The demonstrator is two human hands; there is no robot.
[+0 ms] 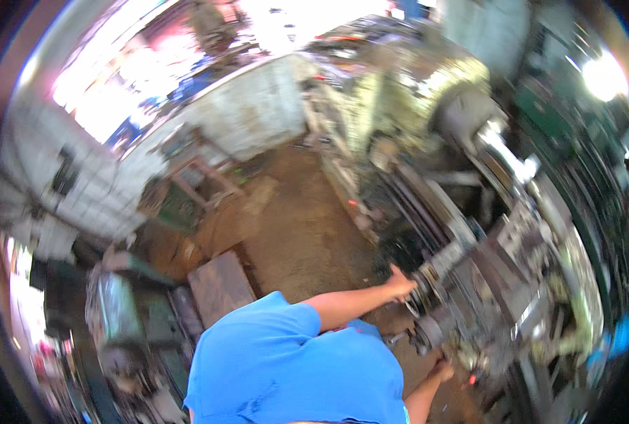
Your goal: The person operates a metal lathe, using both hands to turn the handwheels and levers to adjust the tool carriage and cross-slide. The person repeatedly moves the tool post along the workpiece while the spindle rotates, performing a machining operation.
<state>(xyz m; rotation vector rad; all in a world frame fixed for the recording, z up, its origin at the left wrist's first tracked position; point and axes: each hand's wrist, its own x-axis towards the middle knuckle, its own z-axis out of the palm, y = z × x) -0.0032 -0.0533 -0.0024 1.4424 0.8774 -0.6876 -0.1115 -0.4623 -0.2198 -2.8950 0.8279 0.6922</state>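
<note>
A metal lathe fills the right side, blurred by motion. My left hand (401, 284) reaches across to a round handwheel (420, 291) on the front of the lathe carriage (498, 275), its fingers closed at the rim and one digit pointing up. Lower down, my right hand (440, 372) is beside the carriage's lower front; its fingers are too smeared to read, and I cannot make out anything in them. Behind the carriage, a shiny metal bar (507, 155) extends from the dark chuck (466, 116).
Lathe bed rails (427, 205) run between carriage and headstock (399, 85). A small stand (201, 177) is by the pale low wall (237, 106). Green machinery (120, 304) and a flat brown board (221, 288) lie to my left. Brown floor (286, 205) stretches ahead.
</note>
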